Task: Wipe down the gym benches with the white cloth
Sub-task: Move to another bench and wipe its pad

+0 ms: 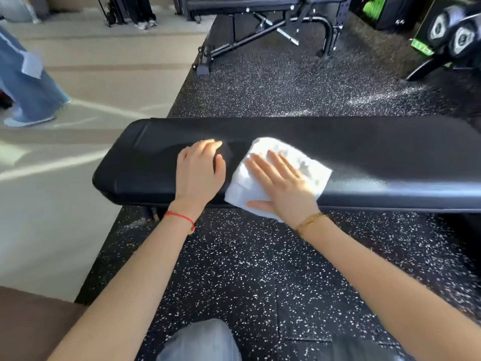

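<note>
White cloth (279, 173) (flat) on bench (145, 165), dumbbells (453, 35) beyond.

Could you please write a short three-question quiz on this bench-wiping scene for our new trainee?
1. True or false: the right hand lies flat with straight fingers on the white cloth.
2. What does the left hand rest on?
A. the speckled floor
B. the bare pad of the near bench
C. the white cloth
3. Fill in: a second bench stands on the ______ side of the near bench from the person.

Key
1. True.
2. B: it rests on the pad beside the cloth, not on it.
3. Far.
</note>
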`<move>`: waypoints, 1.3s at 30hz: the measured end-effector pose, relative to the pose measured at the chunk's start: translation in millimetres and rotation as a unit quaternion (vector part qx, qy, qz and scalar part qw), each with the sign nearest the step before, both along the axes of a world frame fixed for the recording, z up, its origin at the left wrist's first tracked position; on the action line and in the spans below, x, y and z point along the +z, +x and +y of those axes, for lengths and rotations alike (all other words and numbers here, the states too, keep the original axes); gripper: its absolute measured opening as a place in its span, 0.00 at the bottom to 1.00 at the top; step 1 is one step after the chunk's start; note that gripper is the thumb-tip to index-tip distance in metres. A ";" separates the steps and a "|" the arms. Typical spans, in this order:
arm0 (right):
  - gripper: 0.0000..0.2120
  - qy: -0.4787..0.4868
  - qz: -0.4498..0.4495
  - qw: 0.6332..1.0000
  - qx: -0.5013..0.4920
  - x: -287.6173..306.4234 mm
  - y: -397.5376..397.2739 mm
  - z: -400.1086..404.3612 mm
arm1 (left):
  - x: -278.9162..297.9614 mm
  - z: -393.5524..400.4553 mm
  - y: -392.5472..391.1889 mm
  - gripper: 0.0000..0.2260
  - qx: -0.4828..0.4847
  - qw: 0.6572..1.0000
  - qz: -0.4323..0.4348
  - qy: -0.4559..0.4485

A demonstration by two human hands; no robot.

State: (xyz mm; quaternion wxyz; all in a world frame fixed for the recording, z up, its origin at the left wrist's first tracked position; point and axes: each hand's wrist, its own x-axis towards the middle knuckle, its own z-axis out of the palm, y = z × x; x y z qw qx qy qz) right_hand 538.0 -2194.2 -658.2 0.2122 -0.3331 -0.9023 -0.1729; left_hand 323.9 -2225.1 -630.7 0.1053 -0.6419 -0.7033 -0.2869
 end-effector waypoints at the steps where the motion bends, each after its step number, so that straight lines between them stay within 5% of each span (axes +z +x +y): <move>1: 0.42 0.012 -0.005 1.000 0.014 0.6 3.1 3.0 | -0.5 3.3 7.0 0.19 0.007 1.000 -0.006 0.004; 8: 0.39 0.070 0.042 0.997 -0.007 -6.6 104.6 22.9 | -5.2 15.3 53.7 0.18 0.034 0.999 -0.017 0.003; 22: 0.41 0.084 0.050 0.995 -0.027 -9.2 158.7 31.5 | -7.3 15.7 69.1 0.18 0.063 0.997 -0.035 0.013; 31: 0.43 0.102 0.038 0.994 0.009 -9.4 107.4 37.3 | -2.6 15.6 78.5 0.20 0.053 0.998 -0.010 -0.014; 39: 0.40 0.069 0.040 0.996 -0.039 -10.2 207.1 38.7 | -1.0 38.2 135.3 0.16 -0.020 0.999 -0.004 0.027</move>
